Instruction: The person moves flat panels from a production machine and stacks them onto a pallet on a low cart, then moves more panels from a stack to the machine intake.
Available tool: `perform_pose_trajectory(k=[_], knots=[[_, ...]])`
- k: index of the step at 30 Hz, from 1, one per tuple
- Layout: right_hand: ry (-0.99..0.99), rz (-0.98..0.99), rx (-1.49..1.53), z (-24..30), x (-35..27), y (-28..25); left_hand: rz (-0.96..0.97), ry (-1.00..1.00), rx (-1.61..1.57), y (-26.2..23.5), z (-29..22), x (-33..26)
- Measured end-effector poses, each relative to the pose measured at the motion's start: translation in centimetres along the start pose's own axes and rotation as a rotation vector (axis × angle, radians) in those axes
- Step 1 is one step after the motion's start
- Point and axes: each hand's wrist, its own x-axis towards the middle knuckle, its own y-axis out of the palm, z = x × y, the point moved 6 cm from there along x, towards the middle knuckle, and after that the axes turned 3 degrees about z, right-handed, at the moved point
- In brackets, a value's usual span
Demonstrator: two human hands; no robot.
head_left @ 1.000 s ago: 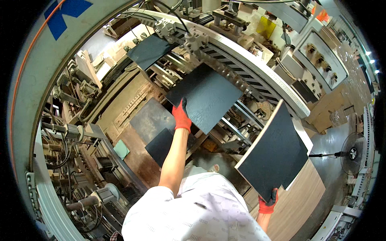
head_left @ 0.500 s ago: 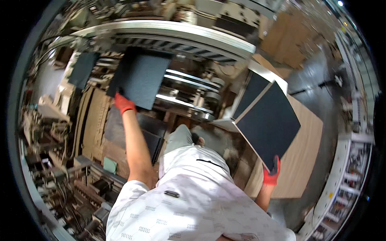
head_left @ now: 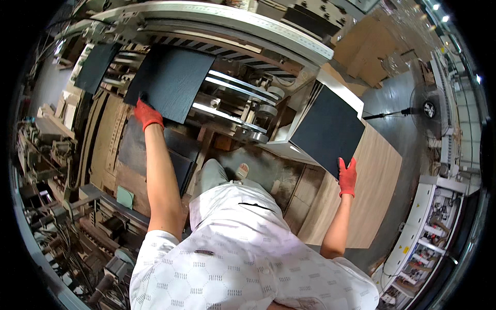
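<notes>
My left hand (head_left: pixel 147 112), in a red glove with dark fingertips, is at the near left corner of a dark panel (head_left: pixel 168 77) that lies over the metal rails of a machine. Its fingers are closed at that edge; the fingertips are partly hidden against the dark surface. On the other side my right hand (head_left: pixel 347 176), gloved alike, grips the near corner of a second dark panel (head_left: pixel 330 129). That panel lies over a white-edged stack, beside a wood-grain board (head_left: pixel 361 206).
A long metal beam (head_left: pixel 217 13) crosses behind the rails (head_left: pixel 227 111), above a striped strip. Another dark panel (head_left: pixel 97 67) lies at far left. Beyond the stack stand a fan (head_left: pixel 429 109) and cardboard (head_left: pixel 364 49). Machinery with cables (head_left: pixel 57 237) fills the lower left.
The right-hand panel has come down over the stack, covering the dark panel visible there before, and my right hand moved with it. My left hand stays at the same panel's corner.
</notes>
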Motion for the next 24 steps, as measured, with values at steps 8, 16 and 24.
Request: perform_pose_trajectory(k=[8, 16, 24], knots=[[-0.127, -0.045, -0.042, 7.3, -0.5, -0.3, 0.464, -0.292, -0.204, -3.6, 5.4, -5.9], [-0.344, 0.931, 0.321, 34.2, -16.4, 21.2, -0.078, -0.462, 0.906, -37.4, 35.5, -8.7], [-0.153, 0.828, 0.498, 40.4, -16.2, 31.0, -0.377, -0.614, 0.891, -45.1, 31.3, -3.1]])
